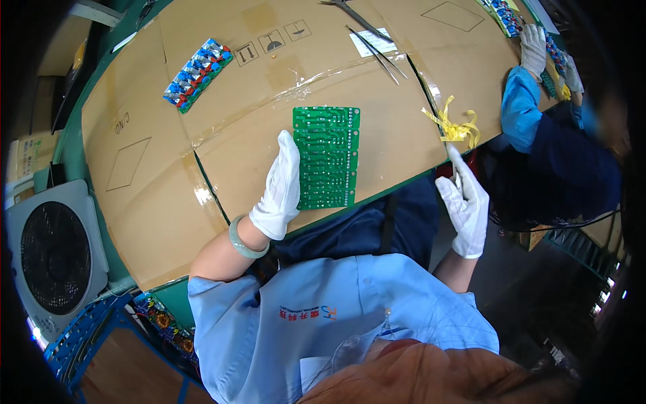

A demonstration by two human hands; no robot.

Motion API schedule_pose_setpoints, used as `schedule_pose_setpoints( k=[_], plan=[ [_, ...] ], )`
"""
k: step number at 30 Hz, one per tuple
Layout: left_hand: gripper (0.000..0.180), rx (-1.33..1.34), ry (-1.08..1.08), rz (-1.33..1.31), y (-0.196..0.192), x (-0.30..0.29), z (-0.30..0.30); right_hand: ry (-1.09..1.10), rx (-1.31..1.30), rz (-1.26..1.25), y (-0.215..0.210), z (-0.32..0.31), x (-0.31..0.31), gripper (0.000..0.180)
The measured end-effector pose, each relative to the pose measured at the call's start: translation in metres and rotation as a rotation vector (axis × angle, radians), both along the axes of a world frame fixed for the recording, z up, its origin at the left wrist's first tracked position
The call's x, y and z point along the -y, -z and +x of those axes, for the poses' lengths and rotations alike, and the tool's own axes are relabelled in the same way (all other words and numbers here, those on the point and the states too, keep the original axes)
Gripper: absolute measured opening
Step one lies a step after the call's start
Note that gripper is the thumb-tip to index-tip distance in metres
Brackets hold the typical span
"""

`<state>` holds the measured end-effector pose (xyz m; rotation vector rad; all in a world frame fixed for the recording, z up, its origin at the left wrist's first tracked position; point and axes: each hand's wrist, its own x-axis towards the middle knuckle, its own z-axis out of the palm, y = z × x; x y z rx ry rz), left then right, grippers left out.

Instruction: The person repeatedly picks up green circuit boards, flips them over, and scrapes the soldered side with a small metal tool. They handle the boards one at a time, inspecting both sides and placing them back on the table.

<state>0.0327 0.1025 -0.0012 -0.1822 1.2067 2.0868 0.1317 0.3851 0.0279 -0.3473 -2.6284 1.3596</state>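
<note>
A green circuit board [326, 158], marked into several strips with solder points facing up, lies in front of me on cardboard. My left hand [280, 187], in a white glove, rests along the board's left edge with its fingers stretched out together; its thumb is hidden. At the table's edge on the right, my gloved right hand [465, 205] has its thumb apart from its fingers. Its fingertips are just below a bundle of yellow strips [460, 129]. A narrow dark gap shows between thumb and fingers, where I make out no held thing.
At the upper left lies a board with blue and red components [197, 75]. Tweezers [374, 54] and a dark metal tool [363, 20] lie over a white paper slip [367, 43]. A fan [55, 249] stands left. On the right, a co-worker's gloved hands [533, 50] are beside component boards.
</note>
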Motion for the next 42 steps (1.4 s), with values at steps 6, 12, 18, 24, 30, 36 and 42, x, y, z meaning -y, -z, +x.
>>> schedule_pose_setpoints(
  k=[6,12,18,24,30,36,42],
  plan=[
    [0.096,0.003,-0.006,0.005,0.0,0.001,0.001,-0.067,0.176,-0.434,0.003,-0.013,0.037,0.04],
    [0.097,0.001,0.032,0.076,-0.002,0.001,-0.001,-0.181,0.148,-0.437,0.005,-0.02,0.056,0.032],
    [0.092,-0.125,-0.015,0.03,0.001,0.003,0.001,-0.226,0.169,-0.611,0.012,-0.017,0.063,0.026],
    [0.082,-1.344,0.211,-0.25,-0.021,0.015,-0.017,-0.221,0.153,-1.044,0.02,-0.009,0.07,0.063],
    [0.091,-1.756,0.28,-0.678,-0.023,0.009,-0.008,-0.145,0.171,-1.146,0.019,-0.007,0.08,0.074],
    [0.087,-1.423,0.062,-0.514,-0.02,0.017,-0.016,-0.221,0.107,-1.093,0.027,-0.008,0.08,0.075],
    [0.103,-1.62,0.271,-0.527,-0.013,0.002,-0.002,-0.148,0.068,-1.288,0.033,0.005,0.079,0.081]
  ],
)
